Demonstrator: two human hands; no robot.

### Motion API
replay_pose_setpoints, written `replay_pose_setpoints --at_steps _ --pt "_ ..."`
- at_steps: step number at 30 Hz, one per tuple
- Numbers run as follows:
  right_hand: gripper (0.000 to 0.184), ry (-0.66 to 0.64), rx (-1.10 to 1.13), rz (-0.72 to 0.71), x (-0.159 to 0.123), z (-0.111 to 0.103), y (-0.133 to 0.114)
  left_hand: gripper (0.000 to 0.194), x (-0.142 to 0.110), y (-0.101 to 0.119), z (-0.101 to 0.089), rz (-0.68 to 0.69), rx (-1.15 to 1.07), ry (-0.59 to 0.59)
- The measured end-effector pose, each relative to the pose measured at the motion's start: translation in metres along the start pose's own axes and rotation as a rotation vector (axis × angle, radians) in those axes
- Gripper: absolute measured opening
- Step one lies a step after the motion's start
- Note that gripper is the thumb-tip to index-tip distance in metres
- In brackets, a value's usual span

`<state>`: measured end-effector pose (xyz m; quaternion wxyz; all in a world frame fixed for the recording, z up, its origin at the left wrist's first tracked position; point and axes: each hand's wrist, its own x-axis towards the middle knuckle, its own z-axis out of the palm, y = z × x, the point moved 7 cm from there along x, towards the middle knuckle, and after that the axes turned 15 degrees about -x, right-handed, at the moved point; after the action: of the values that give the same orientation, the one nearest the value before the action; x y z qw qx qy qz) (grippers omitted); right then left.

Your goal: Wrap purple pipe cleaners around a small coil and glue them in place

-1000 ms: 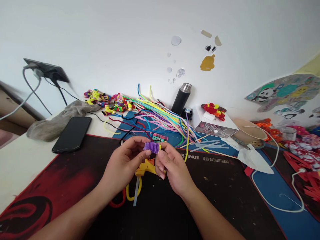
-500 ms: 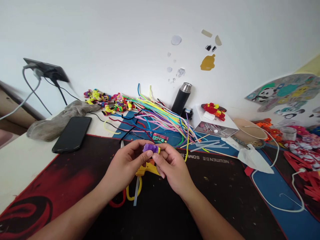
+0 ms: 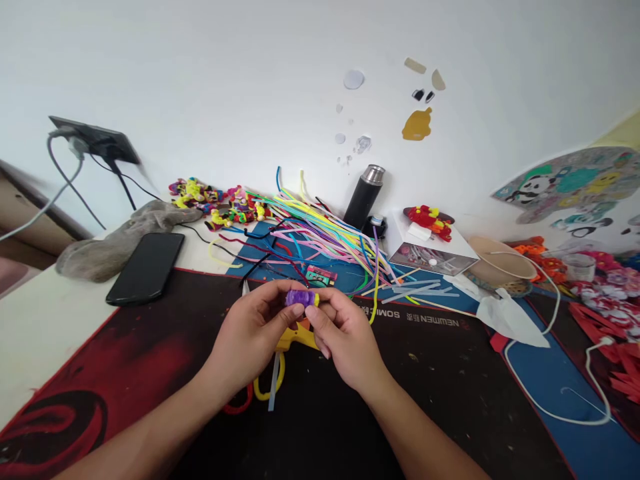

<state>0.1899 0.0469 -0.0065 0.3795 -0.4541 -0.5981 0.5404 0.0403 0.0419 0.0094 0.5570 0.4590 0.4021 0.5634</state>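
Note:
My left hand (image 3: 253, 330) and my right hand (image 3: 345, 333) meet over the black and red desk mat (image 3: 125, 360). Both pinch a small coiled purple pipe-cleaner piece (image 3: 300, 297) with a bit of yellow at its right end. The fingers of both hands are curled round it. Under my hands lies a yellow glue gun (image 3: 295, 337) with a clear glue stick (image 3: 273, 383) pointing toward me, next to red and yellow loops (image 3: 260, 393).
A heap of coloured pipe cleaners (image 3: 325, 243) lies behind my hands. A black phone (image 3: 146, 267) and grey cloth (image 3: 115, 243) are at the left, a black flask (image 3: 364, 197) at the wall, a white box (image 3: 425, 250), paper bowl (image 3: 503, 267) and white cable (image 3: 550, 373) at the right.
The purple piece has been turned and pressed tighter between my fingertips, and it looks smaller now. My hands have stayed in nearly the same place.

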Motion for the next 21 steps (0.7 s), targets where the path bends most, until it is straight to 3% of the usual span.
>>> replay_pose_setpoints --at_steps 10,21 --pt "0.036 0.046 0.010 -0.047 -0.0024 0.0013 0.0023 0.023 -0.0022 -0.0011 0.0019 0.000 0.001 0.018" --pt "0.045 0.001 0.044 -0.016 0.0022 0.0009 -0.0007 0.030 0.0011 -0.0061 0.0019 0.006 -0.060 0.034"
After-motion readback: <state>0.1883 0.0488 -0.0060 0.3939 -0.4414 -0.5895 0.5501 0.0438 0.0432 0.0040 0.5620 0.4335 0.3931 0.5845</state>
